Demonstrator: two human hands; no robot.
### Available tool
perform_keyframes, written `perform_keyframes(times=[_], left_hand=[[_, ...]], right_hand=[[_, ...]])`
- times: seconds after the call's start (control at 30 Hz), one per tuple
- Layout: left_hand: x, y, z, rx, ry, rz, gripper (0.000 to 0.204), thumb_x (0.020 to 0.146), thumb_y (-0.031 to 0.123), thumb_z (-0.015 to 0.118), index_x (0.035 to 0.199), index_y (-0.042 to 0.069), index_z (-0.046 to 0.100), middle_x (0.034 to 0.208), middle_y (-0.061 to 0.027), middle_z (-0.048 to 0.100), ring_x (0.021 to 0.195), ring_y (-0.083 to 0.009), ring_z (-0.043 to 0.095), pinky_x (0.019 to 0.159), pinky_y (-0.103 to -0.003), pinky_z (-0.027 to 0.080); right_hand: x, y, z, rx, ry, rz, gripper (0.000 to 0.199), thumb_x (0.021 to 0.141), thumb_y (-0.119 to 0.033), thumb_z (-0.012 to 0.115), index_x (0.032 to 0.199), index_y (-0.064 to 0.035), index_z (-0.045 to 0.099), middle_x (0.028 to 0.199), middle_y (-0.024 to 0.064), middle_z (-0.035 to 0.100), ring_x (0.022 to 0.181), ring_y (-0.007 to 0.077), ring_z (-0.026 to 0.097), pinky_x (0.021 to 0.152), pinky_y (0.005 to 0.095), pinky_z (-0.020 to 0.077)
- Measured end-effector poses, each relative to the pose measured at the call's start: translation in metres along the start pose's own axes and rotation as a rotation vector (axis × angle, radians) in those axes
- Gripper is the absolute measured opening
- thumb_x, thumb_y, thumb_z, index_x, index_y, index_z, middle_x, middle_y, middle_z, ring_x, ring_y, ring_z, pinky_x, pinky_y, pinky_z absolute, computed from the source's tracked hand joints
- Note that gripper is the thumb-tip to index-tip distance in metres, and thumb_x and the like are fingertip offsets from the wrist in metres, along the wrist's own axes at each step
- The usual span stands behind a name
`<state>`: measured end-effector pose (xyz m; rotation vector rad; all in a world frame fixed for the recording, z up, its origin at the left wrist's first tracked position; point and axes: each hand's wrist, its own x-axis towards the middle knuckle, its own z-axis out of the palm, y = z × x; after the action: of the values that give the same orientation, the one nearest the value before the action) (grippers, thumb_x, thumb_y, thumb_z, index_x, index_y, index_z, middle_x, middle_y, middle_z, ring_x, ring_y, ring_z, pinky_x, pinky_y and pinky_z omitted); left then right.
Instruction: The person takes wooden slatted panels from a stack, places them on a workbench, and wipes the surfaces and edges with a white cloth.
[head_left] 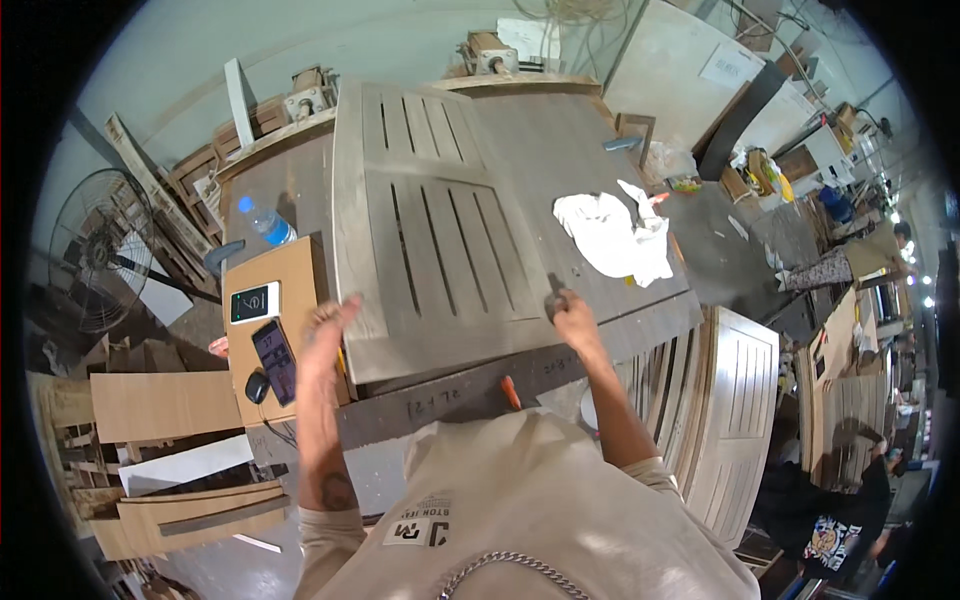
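Note:
A grey-brown wooden door panel (pixel 455 245) with long slots in two framed sections lies tilted on the workbench (pixel 545 140) in front of me. My right hand (pixel 573 318) is closed at its near right edge, gripping a small dark object (pixel 555 286) whose kind does not show clearly. At the near left corner is my left hand (pixel 332 318), blurred by motion, so its fingers and any contact with the panel are unclear. To the right of the panel, a crumpled white cloth (pixel 612 232) rests on the bench.
Left of the panel, a cardboard sheet (pixel 300 268) carries a white phone (pixel 255 302), a dark phone (pixel 274 360) and a black mouse (pixel 257 387). A water bottle (pixel 268 222) stands behind. Finished-looking panels (pixel 732 400) lean at right; a fan (pixel 100 250) is far left. Two people are at right.

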<state>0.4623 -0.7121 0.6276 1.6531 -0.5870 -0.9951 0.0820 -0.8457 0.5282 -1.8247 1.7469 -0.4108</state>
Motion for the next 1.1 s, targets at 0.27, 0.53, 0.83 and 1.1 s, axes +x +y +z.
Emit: perform_keyframes(times=[0.27, 0.53, 0.83, 1.1], left_hand=[[-0.096, 0.152, 0.048, 0.418, 0.083, 0.375, 0.038, 0.077, 0.019, 0.071, 0.05, 0.006, 0.047, 0.052, 0.0059, 0.041, 0.05, -0.0053, 0.03, 0.045, -0.027, 0.024], [-0.136, 0.136, 0.119, 0.672, -0.003, 0.515, 0.035, 0.072, 0.017, 0.072, 0.055, -0.004, 0.049, 0.05, -0.0122, 0.045, 0.043, -0.0171, 0.041, 0.045, -0.034, 0.035], [-0.105, 0.097, 0.123, 0.062, -0.389, 0.354, 0.076, 0.098, 0.058, 0.036, 0.063, -0.003, 0.064, 0.053, -0.0046, 0.053, 0.053, -0.0125, 0.047, 0.055, -0.027, 0.039], [-0.04, -0.076, 0.074, 0.077, -0.395, -0.099, 0.076, 0.092, 0.066, 0.04, 0.1, -0.004, 0.068, 0.081, -0.0143, 0.066, 0.074, -0.0189, 0.063, 0.078, -0.034, 0.048]], right_hand=[[-0.073, -0.008, 0.049, 0.604, -0.542, 0.001, 0.041, 0.091, -0.023, 0.054, 0.125, 0.0003, 0.053, 0.089, 0.0233, 0.067, 0.08, 0.0343, 0.068, 0.072, 0.0402, 0.0509], [-0.095, 0.015, 0.029, 0.606, -0.219, -0.194, 0.036, 0.092, -0.025, 0.057, 0.117, 0.0017, 0.059, 0.084, 0.0201, 0.068, 0.078, 0.0255, 0.067, 0.07, 0.0358, 0.0508], [-0.097, -0.155, -0.148, 1.031, -0.179, -0.363, 0.058, 0.101, -0.039, 0.046, 0.136, 0.0068, 0.043, 0.136, 0.0159, 0.05, 0.125, 0.0219, 0.047, 0.104, 0.0335, 0.0362], [-0.07, -0.183, -0.169, 0.806, -0.024, -0.228, 0.061, 0.092, -0.029, 0.061, 0.142, -0.0002, 0.04, 0.148, 0.0153, 0.038, 0.139, 0.0241, 0.029, 0.114, 0.0332, 0.0188]])
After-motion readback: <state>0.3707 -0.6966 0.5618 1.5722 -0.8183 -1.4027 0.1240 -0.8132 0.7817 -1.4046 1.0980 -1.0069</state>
